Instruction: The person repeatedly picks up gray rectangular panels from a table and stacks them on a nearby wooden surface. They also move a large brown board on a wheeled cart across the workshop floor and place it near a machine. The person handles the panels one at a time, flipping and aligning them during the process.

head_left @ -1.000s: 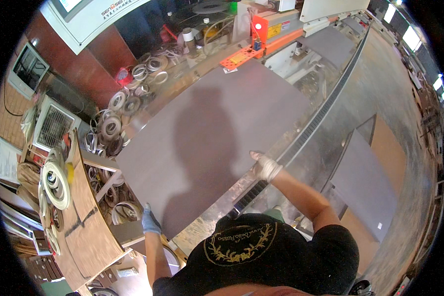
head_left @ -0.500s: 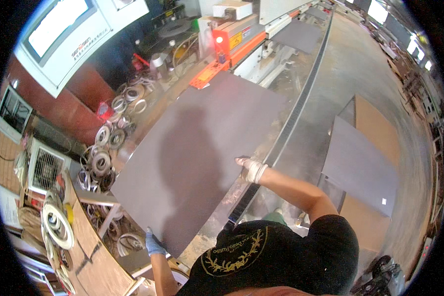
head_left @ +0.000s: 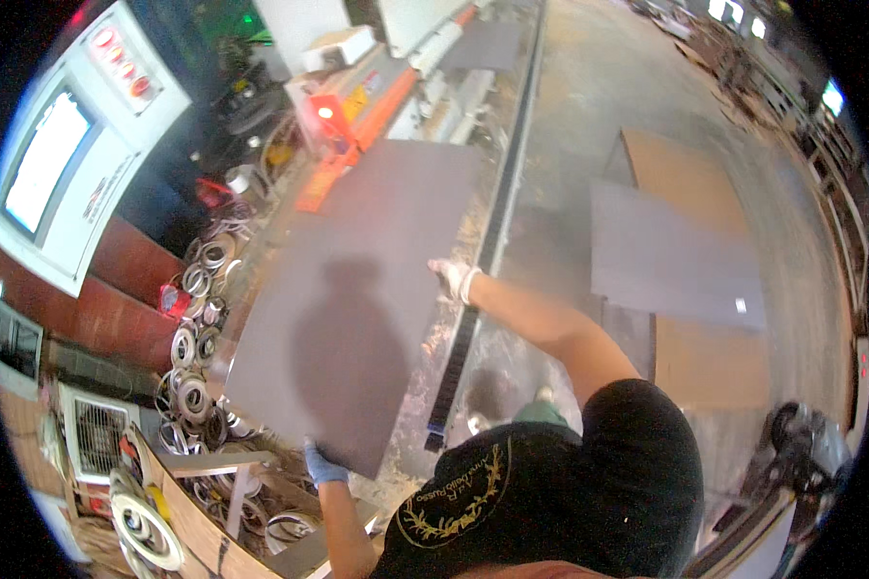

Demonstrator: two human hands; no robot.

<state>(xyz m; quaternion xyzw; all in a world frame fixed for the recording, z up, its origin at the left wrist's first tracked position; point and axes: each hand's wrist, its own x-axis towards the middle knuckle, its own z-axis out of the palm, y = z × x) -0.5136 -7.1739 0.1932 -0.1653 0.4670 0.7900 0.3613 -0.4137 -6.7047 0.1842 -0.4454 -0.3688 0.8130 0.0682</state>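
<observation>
1. We have the panel (head_left: 410, 217), flat and brown-grey, in front of us, its far end beside the orange guide (head_left: 319, 185) of the machine (head_left: 365, 92); what bears it underneath is hidden.
2. Our left hand (head_left: 326, 466), in a blue glove, holds the near edge; our right hand (head_left: 454, 280), in a pale glove, holds the right long edge. Fingers below the panel are hidden, so we cannot tell how hard either hand squeezes.
3. We judge it stiff and fairly heavy for its spread, awkward to carry by one edge.
4. Its smooth face may slip under gloves; its corners would probably chip if knocked.
5. We would take hold by two neighbouring edges, well apart, as our hands are placed, keeping clear of the rolls (head_left: 193, 398) to the left and the black track (head_left: 451, 376) to the right.
</observation>
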